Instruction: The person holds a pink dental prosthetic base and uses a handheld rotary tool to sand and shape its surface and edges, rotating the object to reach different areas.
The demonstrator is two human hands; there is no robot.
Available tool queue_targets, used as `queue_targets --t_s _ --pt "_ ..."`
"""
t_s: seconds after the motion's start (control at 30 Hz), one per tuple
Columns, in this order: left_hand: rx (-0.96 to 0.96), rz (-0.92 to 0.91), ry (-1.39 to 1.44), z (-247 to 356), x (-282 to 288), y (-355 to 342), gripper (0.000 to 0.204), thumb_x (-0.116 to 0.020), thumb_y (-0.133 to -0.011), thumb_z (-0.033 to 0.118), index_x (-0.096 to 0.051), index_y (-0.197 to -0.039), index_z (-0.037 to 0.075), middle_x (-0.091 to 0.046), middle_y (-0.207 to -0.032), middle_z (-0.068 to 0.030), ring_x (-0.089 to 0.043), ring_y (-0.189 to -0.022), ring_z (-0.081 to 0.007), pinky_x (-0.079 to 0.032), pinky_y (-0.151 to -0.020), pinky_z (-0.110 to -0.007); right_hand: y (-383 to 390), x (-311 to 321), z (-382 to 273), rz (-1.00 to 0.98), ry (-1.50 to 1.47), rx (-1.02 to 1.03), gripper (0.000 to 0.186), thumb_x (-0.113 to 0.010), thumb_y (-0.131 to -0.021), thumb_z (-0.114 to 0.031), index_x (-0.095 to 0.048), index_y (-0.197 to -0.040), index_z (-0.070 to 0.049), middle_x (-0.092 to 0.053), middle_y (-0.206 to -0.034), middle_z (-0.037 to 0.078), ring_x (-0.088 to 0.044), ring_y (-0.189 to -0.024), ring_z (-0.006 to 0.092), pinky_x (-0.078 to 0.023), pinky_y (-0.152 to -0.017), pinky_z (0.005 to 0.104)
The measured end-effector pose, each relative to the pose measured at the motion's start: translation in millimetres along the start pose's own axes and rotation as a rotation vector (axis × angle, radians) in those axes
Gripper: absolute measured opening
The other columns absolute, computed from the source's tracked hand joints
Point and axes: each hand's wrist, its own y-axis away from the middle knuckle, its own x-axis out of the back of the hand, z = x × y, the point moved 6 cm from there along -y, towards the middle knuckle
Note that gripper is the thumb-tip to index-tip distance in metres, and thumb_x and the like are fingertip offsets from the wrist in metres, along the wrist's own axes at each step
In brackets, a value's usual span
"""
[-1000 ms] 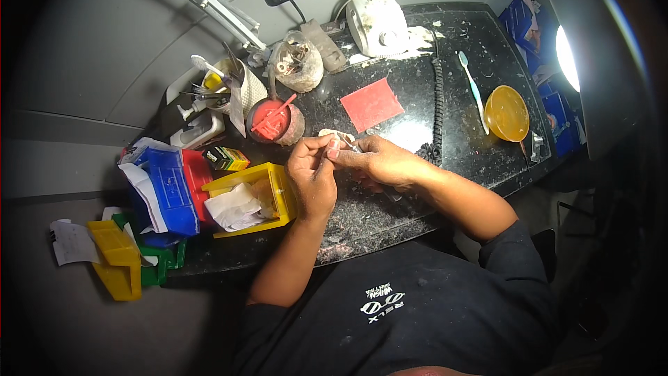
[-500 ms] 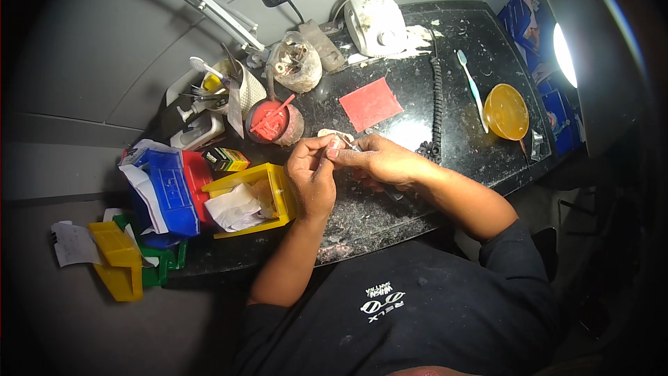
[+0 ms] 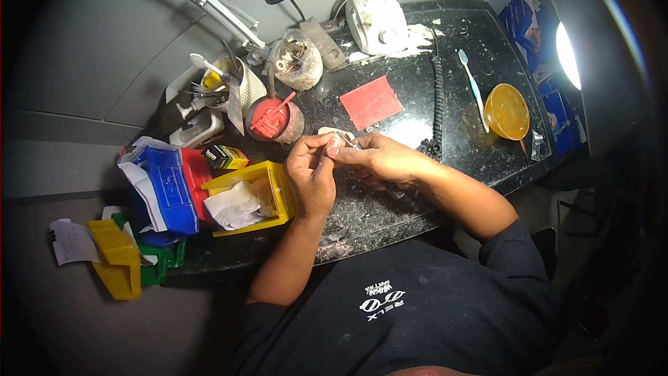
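My left hand (image 3: 311, 168) and my right hand (image 3: 383, 159) meet over the near half of the black bench. The left one is closed, thumb against fingers, on a small pink-and-white piece (image 3: 337, 143) mostly covered by fingertips; its exact kind is unclear. In my closed right hand is a slim rotary handpiece, largely hidden by the palm. Its thin metal tip (image 3: 353, 145) points left at the small piece. Just beyond the fingertips lies a pale, pinkish object (image 3: 334, 130), partly hidden by the hands.
A coiled black cable (image 3: 437, 97) runs beside my right hand. A red wax sheet (image 3: 371, 102) lies beyond; a pot (image 3: 296, 125) holds red strips. Left stands a yellow bin (image 3: 282, 198) with papers. Farther off are a white control unit (image 3: 376, 21), toothbrush (image 3: 473, 87) and amber bowl (image 3: 506, 113).
Both hands keep nearly the same place and grip, with only slight finger movement. The whole view has shifted a little.
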Motion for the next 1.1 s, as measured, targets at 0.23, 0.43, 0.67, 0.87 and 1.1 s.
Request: queue_targets --t_s 0.23,0.43,0.67,0.87,1.1 --pt "0.004 0.001 0.001 -2.3 3.1 0.1 0.007 -0.060 -0.098 -0.003 -0.060 -0.105 -0.005 -0.069 -0.099 -0.0128 -0.069 -0.089 -0.0155 -0.060 -0.078 -0.030 9.6 -3.1 -15.5 0.021 0.065 -0.063 0.057 -0.062 -0.096 -0.060 -0.071 -0.097 -0.004 -0.048 -0.061 -0.001 -0.041 -0.047 0.0097 -0.031 -0.042 0.0284" --pt "0.000 -0.013 0.039 -1.0 0.4 -0.7 0.008 -0.061 -0.098 -0.003 -0.060 -0.106 -0.005 -0.069 -0.100 -0.0125 -0.069 -0.089 -0.0153 -0.060 -0.079 -0.030 5.5 -1.2 -9.1 0.020 0.042 -0.046 0.055 -0.062 -0.097 -0.058 -0.071 -0.099 -0.004 -0.047 -0.060 -0.001 -0.041 -0.048 0.0093 -0.031 -0.042 0.0283" --pt "0.017 -0.014 0.016 -4.1 2.9 -0.5 0.009 -0.061 -0.098 -0.002 -0.060 -0.106 -0.005 -0.070 -0.101 -0.0128 -0.069 -0.091 -0.0154 -0.060 -0.079 -0.030 14.7 -4.9 -20.9 0.020 0.054 -0.063 0.052 -0.064 -0.097 -0.056 -0.067 -0.092 -0.005 -0.046 -0.059 -0.002 -0.040 -0.047 0.0090 -0.030 -0.042 0.0282" --pt "0.021 -0.008 0.012 -3.0 1.9 0.5 0.009 -0.061 -0.098 -0.002 -0.060 -0.106 -0.005 -0.070 -0.101 -0.0129 -0.069 -0.090 -0.0151 -0.060 -0.080 -0.030 4.2 -1.8 -9.0 0.002 0.016 -0.022 0.050 -0.064 -0.097 -0.056 -0.063 -0.083 -0.008 -0.047 -0.059 -0.001 -0.041 -0.047 0.0091 -0.030 -0.041 0.0281" --pt "-0.008 0.002 -0.025 -0.7 2.6 -1.4 0.008 -0.061 -0.098 -0.002 -0.060 -0.106 -0.005 -0.070 -0.101 -0.0131 -0.069 -0.089 -0.0147 -0.060 -0.079 -0.030 1.2 -0.5 -9.0 0.019 0.033 -0.011 0.052 -0.064 -0.096 -0.057 -0.062 -0.079 -0.008 -0.048 -0.060 0.000 -0.042 -0.047 0.0095 -0.030 -0.041 0.0276"
